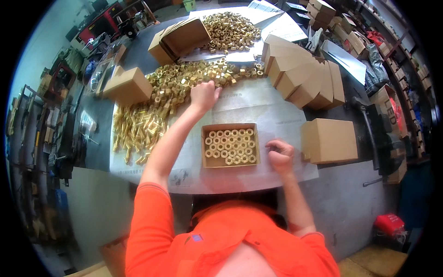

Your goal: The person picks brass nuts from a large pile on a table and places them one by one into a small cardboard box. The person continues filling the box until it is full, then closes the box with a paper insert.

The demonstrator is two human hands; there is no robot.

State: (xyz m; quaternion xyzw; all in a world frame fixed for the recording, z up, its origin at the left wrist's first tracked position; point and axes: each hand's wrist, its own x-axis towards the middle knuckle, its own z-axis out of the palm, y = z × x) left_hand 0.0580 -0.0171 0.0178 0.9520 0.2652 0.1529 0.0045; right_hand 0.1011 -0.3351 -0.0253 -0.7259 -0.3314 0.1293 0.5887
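Nearest you, your orange sleeves [152,217] come up from the lower edge toward the open cardboard box [230,145], which sits on the white paper sheet [258,115] right in front of you. Inside that box, brass hex nuts [230,147] lie flat in neat rows, filling most of the floor; a bare strip of cardboard shows along the near left corner.

Just right of the box, your right hand [280,155] rests on the paper with the fingers curled in toward the palm; whether it pinches a nut you cannot tell from here. Further right of the box stands a closed cardboard carton [330,140], apart from your hand.

Beyond the box, your left hand [204,95] reaches out to the near edge of the loose pile of brass nuts [194,78], fingers bent down into the heap and touching it; whether they have closed on any cannot be told. Left of the box lies a spread of longer brass pieces [138,127], and past those another closed carton [127,85].

Far beyond the box, a row of folded cartons [302,76] leans to the right, and a second heap of nuts [230,30] lies beside an open-flapped carton [180,39].
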